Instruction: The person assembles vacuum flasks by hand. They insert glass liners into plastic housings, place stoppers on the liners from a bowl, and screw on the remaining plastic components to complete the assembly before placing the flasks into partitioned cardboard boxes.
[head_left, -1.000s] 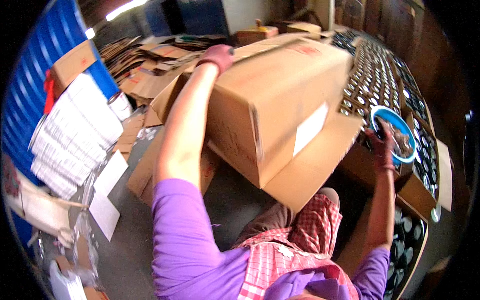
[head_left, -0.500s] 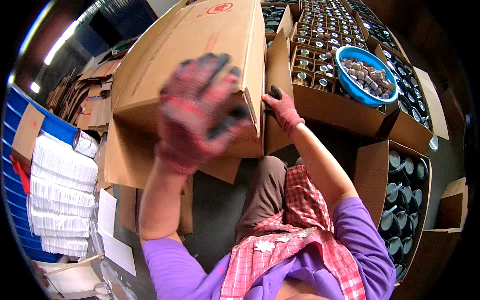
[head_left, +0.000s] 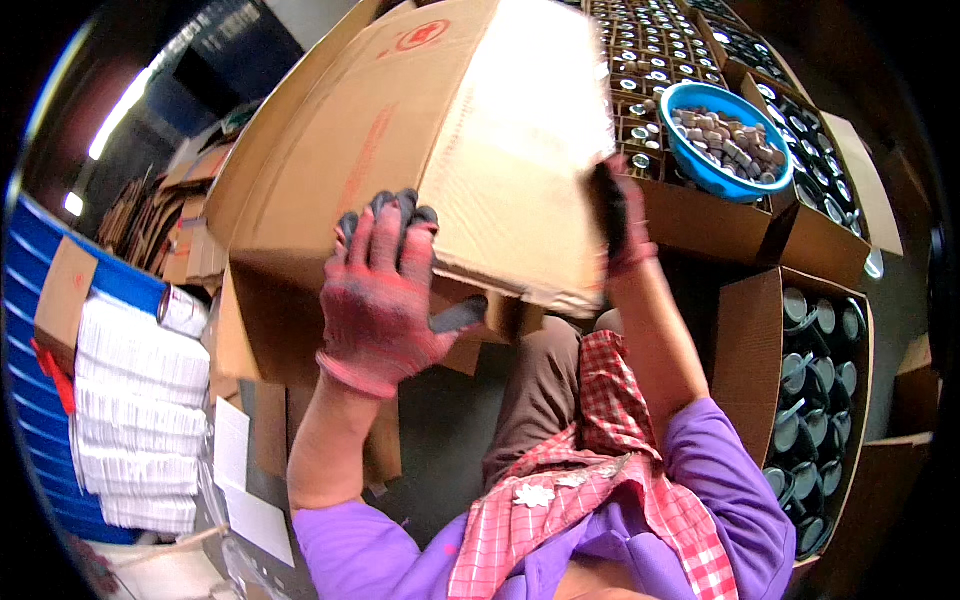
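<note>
A big brown cardboard box (head_left: pixel 300 190) with red print stands in front of me. Its right-hand panel (head_left: pixel 520 170) catches bright light. My left hand (head_left: pixel 385 285), in a red glove with dark fingertips, lies on the box near its front edge, fingers spread and thumb out to the right. At the box's right edge is my right hand (head_left: pixel 625 215), gloved the same way and blurred by motion; its fingers are curled against that edge. The box's inside and its far end are out of sight.
To the right, a blue basin (head_left: pixel 735 185) of cork-like stoppers rests on divided cartons of bottles. A carton (head_left: pixel 745 370) of dark, round-topped containers stands nearer. On the left are white paper stacks (head_left: pixel 140 410), a tin (head_left: pixel 183 310) and flattened cardboard (head_left: pixel 150 215).
My left hand has come down onto the box and spread out. My right hand has moved right and slightly up with the box's edge, and a bright right-hand panel now shows.
</note>
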